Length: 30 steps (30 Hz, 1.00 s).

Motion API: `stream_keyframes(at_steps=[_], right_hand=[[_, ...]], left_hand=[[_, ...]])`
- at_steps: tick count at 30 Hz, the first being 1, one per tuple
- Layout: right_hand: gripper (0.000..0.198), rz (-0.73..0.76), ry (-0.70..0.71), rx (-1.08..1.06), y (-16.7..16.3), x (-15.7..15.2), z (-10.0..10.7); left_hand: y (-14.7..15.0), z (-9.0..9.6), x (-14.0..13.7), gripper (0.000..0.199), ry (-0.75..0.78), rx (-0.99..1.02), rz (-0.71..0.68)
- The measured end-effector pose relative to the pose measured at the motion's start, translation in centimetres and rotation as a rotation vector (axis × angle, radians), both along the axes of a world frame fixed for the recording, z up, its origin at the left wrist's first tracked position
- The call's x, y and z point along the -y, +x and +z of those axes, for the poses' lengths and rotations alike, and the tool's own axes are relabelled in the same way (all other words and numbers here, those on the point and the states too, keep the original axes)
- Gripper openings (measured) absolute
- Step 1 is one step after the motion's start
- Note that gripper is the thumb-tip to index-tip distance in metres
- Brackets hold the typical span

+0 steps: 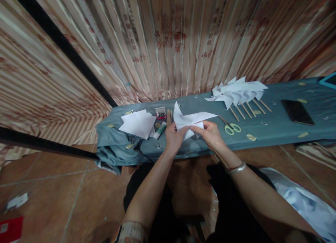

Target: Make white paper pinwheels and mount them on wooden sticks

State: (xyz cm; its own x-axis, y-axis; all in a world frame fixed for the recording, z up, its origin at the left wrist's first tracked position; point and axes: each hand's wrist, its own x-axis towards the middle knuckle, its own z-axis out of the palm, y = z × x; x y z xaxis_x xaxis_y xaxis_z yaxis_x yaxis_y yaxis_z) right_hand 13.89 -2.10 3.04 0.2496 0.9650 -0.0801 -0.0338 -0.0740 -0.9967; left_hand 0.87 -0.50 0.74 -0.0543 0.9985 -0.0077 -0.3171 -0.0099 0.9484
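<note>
Between my two hands is a white paper pinwheel (187,120), its blades curling up and out to the right. My left hand (175,136) pinches its left side, and my right hand (210,133) grips the right side; both thumbs press near the middle. Just left of my left hand lie several wooden sticks (169,116), a glue stick (159,130) and a small open box of pins (161,113). A stack of white paper sheets (138,123) is farther left. Scissors with green handles (232,128) rest to the right of my right hand.
Several finished paper pinwheels on sticks (238,91) lie overlapped at the back right. A dark phone (297,112) is beyond them on the blue-green cloth (278,131). Behind hangs a striped curtain (170,54); black poles (65,50) stand at left.
</note>
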Motion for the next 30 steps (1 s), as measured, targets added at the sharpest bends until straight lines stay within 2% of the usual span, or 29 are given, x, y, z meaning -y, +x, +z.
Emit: stream_keyframes(at_steps=[8, 17, 23, 27, 30], right_hand=[[0.037, 0.055, -0.096, -0.125, 0.2, 0.6, 0.0], [0.039, 0.067, -0.158, -0.197, 0.2, 1.2, -0.5], [0.043, 0.143, -0.118, -0.180, 0.8, 1.7, -0.5], [0.044, 0.080, -0.039, -0.199, 1.7, 1.7, -0.5], [0.046, 0.038, -0.049, -0.245, 2.5, 1.3, -1.0]], left_hand=[[0.0, -0.4, 0.3, 0.034, 0.014, 0.025, -0.044], [0.0, -0.3, 1.1, 0.038, -0.117, 0.096, -0.063], [-0.2, 0.3, 1.7, 0.039, -0.214, 0.201, -0.068], [-0.8, 0.9, 1.8, 0.038, -0.275, 0.282, -0.023], [-1.2, 1.3, 1.9, 0.038, -0.300, 0.317, -0.024]])
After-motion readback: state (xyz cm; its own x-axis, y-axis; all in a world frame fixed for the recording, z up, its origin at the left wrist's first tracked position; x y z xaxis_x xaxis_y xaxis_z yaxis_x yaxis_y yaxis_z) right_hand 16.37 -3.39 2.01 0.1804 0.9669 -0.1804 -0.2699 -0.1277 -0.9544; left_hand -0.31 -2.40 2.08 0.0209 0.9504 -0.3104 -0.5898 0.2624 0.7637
